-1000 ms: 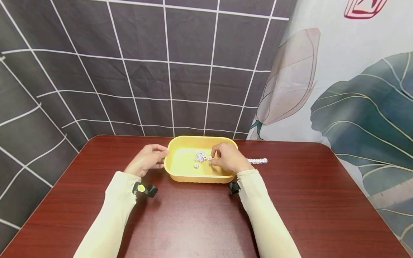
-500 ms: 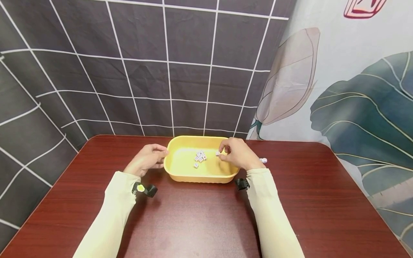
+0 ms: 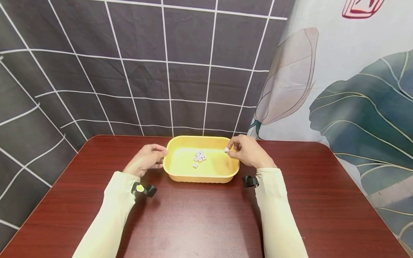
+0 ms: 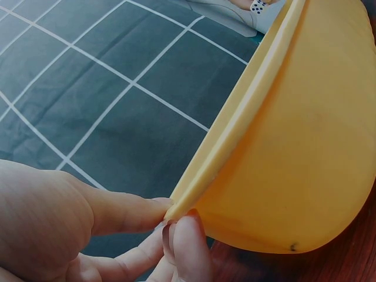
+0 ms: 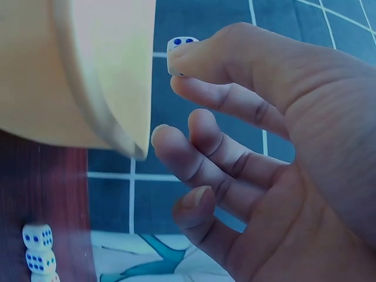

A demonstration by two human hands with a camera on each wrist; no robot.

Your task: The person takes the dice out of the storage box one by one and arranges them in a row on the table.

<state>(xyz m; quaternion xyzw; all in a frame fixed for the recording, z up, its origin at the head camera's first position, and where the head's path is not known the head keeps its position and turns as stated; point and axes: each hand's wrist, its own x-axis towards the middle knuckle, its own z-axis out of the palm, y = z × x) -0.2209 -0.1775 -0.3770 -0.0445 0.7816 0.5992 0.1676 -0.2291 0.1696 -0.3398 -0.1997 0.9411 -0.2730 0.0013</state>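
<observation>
A yellow plastic basin stands on the table, with several white dice bunched on its floor and one die slightly apart. At the basin's left end, my left hand pinches the rim between thumb and fingers. My right hand pinches a single die between thumb and index finger, raised near the basin's right rim. Its other fingers are loosely bent in the right wrist view. More dice stand in a line on the table, hidden behind the right hand in the head view.
The dark red table extends to both sides and toward me. Behind it hangs a dark cloth with a white grid, and a leaf-patterned cloth hangs at the right. Black straps are on both wrists.
My right hand has lifted a die from beside the pile and carried it right, up to the basin's right rim. The left hand has stayed at the left rim.
</observation>
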